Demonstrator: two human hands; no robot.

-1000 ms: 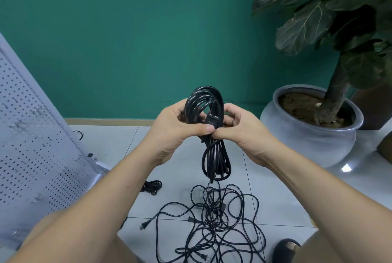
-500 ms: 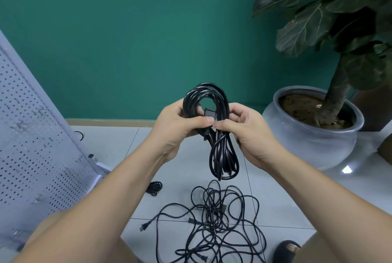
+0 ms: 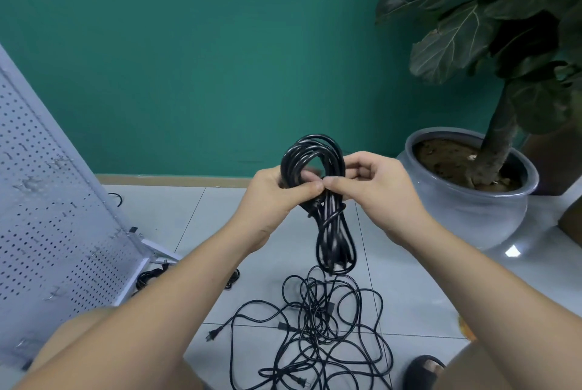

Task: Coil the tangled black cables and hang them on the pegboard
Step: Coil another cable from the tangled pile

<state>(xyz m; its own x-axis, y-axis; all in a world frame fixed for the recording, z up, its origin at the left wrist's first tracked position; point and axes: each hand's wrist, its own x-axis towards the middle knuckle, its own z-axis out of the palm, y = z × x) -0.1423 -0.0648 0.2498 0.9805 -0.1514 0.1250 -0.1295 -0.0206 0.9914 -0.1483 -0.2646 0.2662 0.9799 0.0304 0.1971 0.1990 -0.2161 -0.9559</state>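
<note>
Compared with half a second ago, the plug seen between the thumbs is now covered, and both thumb tips meet across the waist of the coiled cable [image 3: 333,232]. The left hand [image 3: 274,197] and right hand [image 3: 378,194] each grip this bundle in the air above the tangled cables [image 3: 318,326] on the floor [image 3: 425,295]. Its long axis is near vertical: upper loop up, lower loop hanging and slanted slightly right. The pegboard [image 3: 47,200] stands to the left, well apart.

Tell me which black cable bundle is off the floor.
The coiled bundle held by left hand and right hand; the tangled pile lies on the floor.
</note>
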